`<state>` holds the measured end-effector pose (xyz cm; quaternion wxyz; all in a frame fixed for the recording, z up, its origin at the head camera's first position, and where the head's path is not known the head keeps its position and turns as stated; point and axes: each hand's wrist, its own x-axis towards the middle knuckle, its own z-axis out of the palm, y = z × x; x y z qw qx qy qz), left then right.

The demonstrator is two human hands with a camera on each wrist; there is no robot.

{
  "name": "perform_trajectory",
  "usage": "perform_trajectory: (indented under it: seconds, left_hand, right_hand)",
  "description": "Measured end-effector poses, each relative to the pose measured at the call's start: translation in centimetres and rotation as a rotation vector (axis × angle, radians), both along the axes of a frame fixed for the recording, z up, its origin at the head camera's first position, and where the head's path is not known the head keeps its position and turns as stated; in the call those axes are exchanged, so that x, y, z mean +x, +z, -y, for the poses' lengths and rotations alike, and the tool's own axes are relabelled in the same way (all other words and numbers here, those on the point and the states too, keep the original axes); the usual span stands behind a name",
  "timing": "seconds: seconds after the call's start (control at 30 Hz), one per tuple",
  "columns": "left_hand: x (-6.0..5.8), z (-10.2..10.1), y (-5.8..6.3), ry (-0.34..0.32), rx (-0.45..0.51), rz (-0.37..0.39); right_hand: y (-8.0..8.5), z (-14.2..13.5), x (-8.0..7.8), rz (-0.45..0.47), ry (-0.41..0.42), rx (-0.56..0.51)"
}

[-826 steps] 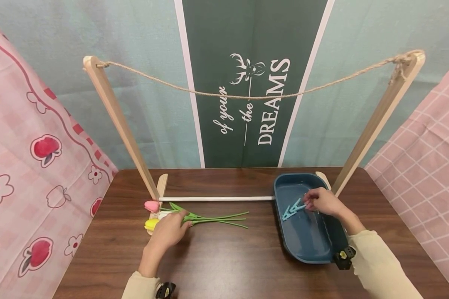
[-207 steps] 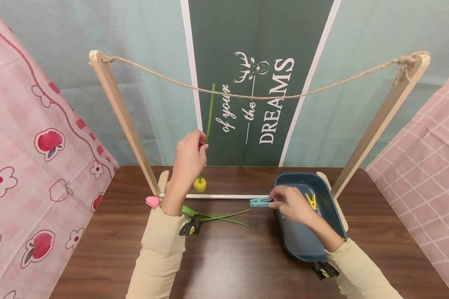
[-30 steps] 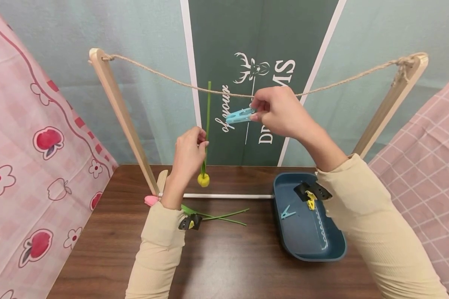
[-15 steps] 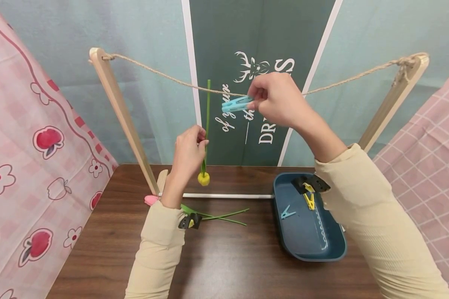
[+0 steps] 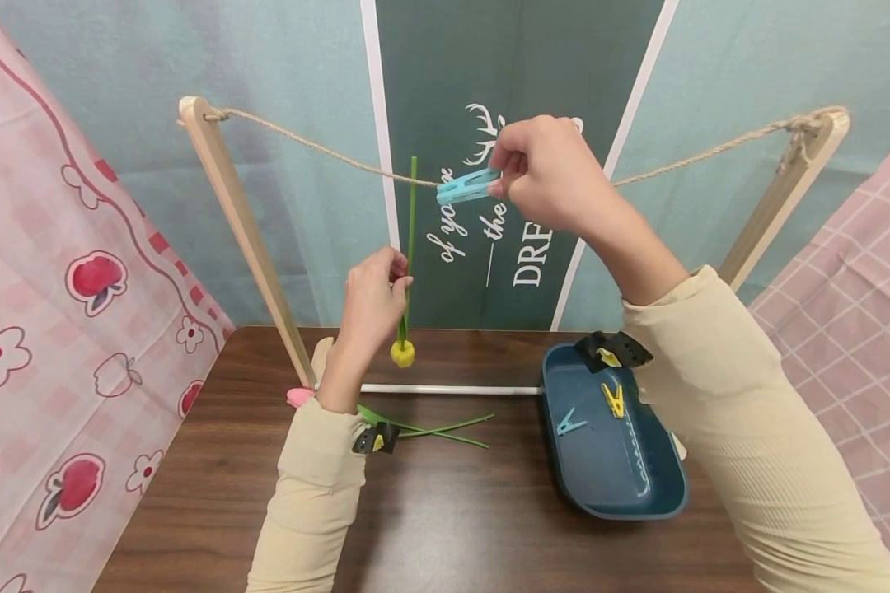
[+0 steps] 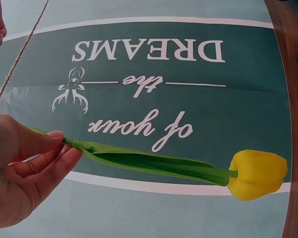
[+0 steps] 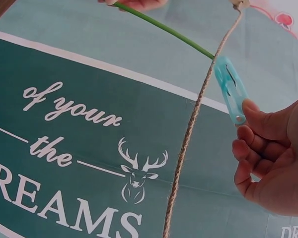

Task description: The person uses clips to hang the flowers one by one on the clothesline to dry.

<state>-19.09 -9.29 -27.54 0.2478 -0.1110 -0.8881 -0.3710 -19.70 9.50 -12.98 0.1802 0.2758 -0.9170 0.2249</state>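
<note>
My left hand [image 5: 372,301] pinches a yellow artificial tulip [image 5: 403,354] by its green stem, bloom hanging downward. The upper stem end rises past the twine rope [image 5: 304,142]. In the left wrist view, thumb and fingertips grip the stem where the leaf [image 6: 149,163] begins. A light blue clothespin [image 5: 466,187] is pinched at its handles by my right hand [image 5: 552,177], up at the rope's height. Its jaw end points left toward the stem. In the right wrist view, the clothespin [image 7: 230,89] lies right beside the rope [image 7: 188,129], its tip close to the stem.
Two wooden posts [image 5: 245,239] hold the rope, with a white rod [image 5: 452,389] low between them. A dark blue tray [image 5: 601,486] at right holds a yellow clothespin [image 5: 614,401] and a blue clip [image 5: 569,422]. A pink tulip [image 5: 299,397] and green stems [image 5: 445,431] lie at left.
Over the last second my right hand has raised the clothespin and moved it slightly left, up to the rope. Earlier the yellow tulip lay on the table; my left hand now holds it up.
</note>
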Motion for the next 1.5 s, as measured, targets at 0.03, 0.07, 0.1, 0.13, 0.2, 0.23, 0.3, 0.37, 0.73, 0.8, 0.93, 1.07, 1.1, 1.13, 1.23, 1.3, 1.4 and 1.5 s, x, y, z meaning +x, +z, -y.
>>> perform_trajectory:
  seconds: [0.03, 0.07, 0.1, 0.13, 0.2, 0.23, 0.3, 0.37, 0.73, 0.8, 0.93, 1.07, 1.1, 1.13, 1.23, 1.3, 1.4, 1.5]
  left_hand:
    - [0.0, 0.0, 0.0, 0.000, 0.000, -0.003]
    - [0.0, 0.0, 0.0, 0.001, -0.002, -0.006]
    - [0.0, 0.0, 0.0, 0.000, -0.003, -0.010]
    - [-0.1, 0.0, 0.0, 0.000, -0.004, -0.013]
    - [-0.1, 0.0, -0.1, 0.000, -0.005, -0.017]
    - [-0.1, 0.0, -0.1, -0.001, -0.004, -0.019]
    - [-0.1, -0.1, -0.1, -0.004, -0.003, -0.019]
    - [-0.1, -0.1, -0.1, -0.006, 0.001, -0.015]
    - [-0.1, -0.2, -0.2, -0.011, 0.004, 0.000]
    - [0.0, -0.2, -0.1, -0.011, 0.006, 0.006]
    - [-0.1, -0.1, -0.2, -0.009, 0.004, 0.007]
    - [-0.1, -0.1, -0.2, -0.008, 0.002, 0.003]
    - [-0.1, 0.0, -0.2, -0.006, 0.002, 0.005]
    - [-0.1, 0.0, -0.2, -0.006, 0.002, 0.007]
    - [-0.1, 0.0, -0.1, -0.002, -0.001, 0.007]
    - [-0.1, 0.0, -0.1, 0.000, 0.000, 0.007]
    - [-0.1, 0.0, -0.1, 0.001, -0.002, 0.004]
    - [-0.1, 0.0, -0.1, -0.004, -0.005, 0.001]
  right_hand:
    - [0.0, 0.0, 0.0, -0.009, -0.001, -0.006]
    - [0.1, 0.1, 0.0, -0.017, -0.002, -0.011]
    - [0.1, 0.1, 0.0, -0.027, -0.005, -0.012]
    - [0.1, 0.1, 0.0, -0.032, -0.008, -0.012]
    - [0.2, 0.2, -0.1, -0.044, -0.017, -0.010]
    - [0.2, 0.3, -0.1, -0.046, -0.022, -0.009]
    - [0.2, 0.5, -0.1, -0.049, -0.035, -0.006]
    - [0.2, 0.6, -0.1, -0.052, -0.045, -0.009]
    - [-0.2, 1.7, -0.3, -0.045, -0.070, 0.005]
    - [-0.2, 1.9, -0.3, -0.037, -0.072, 0.005]
    - [-0.2, 2.2, -0.3, -0.023, -0.085, 0.027]
    - [0.0, 2.5, -0.5, -0.021, -0.093, 0.050]
    - [0.0, 2.5, -0.5, -0.021, -0.094, 0.051]
    - [0.0, 2.6, -0.6, -0.023, -0.093, 0.051]
    - [0.1, 2.7, -0.6, -0.017, -0.096, 0.064]
    - [0.1, 2.8, -0.7, -0.009, -0.100, 0.070]
    - [0.1, 3.0, -0.7, 0.004, -0.105, 0.077]
    - [-0.1, 3.2, -0.8, 0.001, -0.101, 0.078]
